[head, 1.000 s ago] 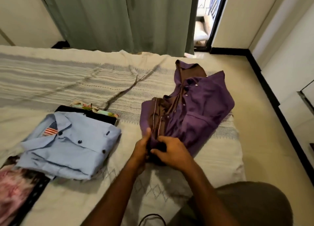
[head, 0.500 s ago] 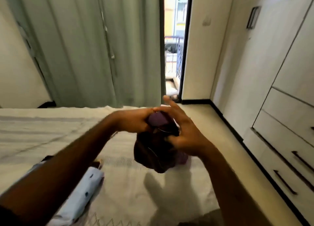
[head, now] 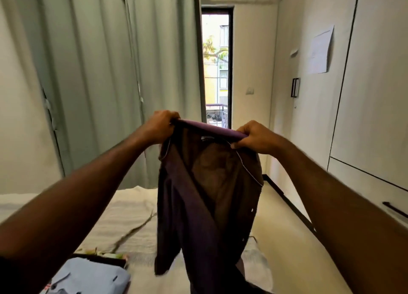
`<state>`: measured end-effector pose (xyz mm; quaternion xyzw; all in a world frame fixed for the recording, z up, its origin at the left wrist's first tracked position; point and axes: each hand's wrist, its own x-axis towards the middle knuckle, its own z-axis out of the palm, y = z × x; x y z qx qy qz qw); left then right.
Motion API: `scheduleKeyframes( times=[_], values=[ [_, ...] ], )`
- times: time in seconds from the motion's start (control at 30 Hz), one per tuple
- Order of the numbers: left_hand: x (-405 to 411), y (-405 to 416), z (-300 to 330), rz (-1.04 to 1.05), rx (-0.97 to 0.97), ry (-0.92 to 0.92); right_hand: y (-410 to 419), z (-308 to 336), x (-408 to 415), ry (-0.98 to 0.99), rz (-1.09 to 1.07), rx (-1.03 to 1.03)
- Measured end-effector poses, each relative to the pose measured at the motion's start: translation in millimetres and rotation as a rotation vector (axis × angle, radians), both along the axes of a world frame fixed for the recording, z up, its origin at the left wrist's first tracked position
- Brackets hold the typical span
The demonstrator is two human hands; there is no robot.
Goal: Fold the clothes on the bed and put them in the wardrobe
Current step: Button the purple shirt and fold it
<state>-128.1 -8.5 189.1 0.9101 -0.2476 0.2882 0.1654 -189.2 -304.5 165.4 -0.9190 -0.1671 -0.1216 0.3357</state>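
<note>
curtain [head: 99, 84] behind; purple shirt [head: 207, 205] hides bed [head: 132, 216], folded blue shirt [head: 92, 276] beside.

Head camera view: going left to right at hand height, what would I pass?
Green curtain → left hand → purple shirt held up by its collar → right hand → wardrobe.

The far wall is being covered by pale green curtains [head: 114, 77]. Daylight is being admitted through a narrow glazed door [head: 217, 68].
</note>
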Motion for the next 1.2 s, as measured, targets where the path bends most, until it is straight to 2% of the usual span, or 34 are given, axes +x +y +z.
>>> scheduleKeyframes(
  times=[0.07,0.13,0.23,0.27,0.33,0.4,0.47,0.53,0.63,0.77,0.93,1.1,1.2],
  values=[
    [6,5,-1,0.016,-0.076,-0.073,-13,1,-9,-0.003,0.012,0.07],
    [6,12,2,-0.023,-0.216,-0.059,-29,6,-18,0.067,0.038,0.177],
    [-3,26,9,-0.189,-0.443,0.089,-56,4,-31,0.336,0.1,0.062],
    [-5,32,14,-0.22,-0.444,0.137,-63,-2,-33,0.395,0.109,0.023],
    [-7,41,23,-0.214,-0.326,0.252,-71,-17,-36,0.362,0.063,0.088],
    [-8,44,25,-0.131,-0.114,0.325,-73,-30,-35,0.201,-0.013,0.297],
    [-5,46,22,-0.094,-0.08,0.363,-72,-35,-30,0.038,-0.071,0.486],
    [0,54,15,-0.157,-0.271,0.494,-77,-35,-27,-0.01,-0.084,0.627],
    [1,69,6,-0.324,-0.629,0.679,-103,-29,-31,0.168,0.077,0.738],
    [7,81,2,-0.519,-0.764,0.679,-135,-44,-36,0.384,0.224,0.758],
    [7,74,0,-0.57,-0.805,0.715,-125,-76,-25,0.339,-0.01,0.621],
    [15,68,0,-0.497,-0.951,0.637,-107,-98,-11,0.137,-0.138,0.725],
    [25,79,3,-0.288,-0.814,0.558,-105,-98,-4,0.12,-0.027,0.841]
  ],
)
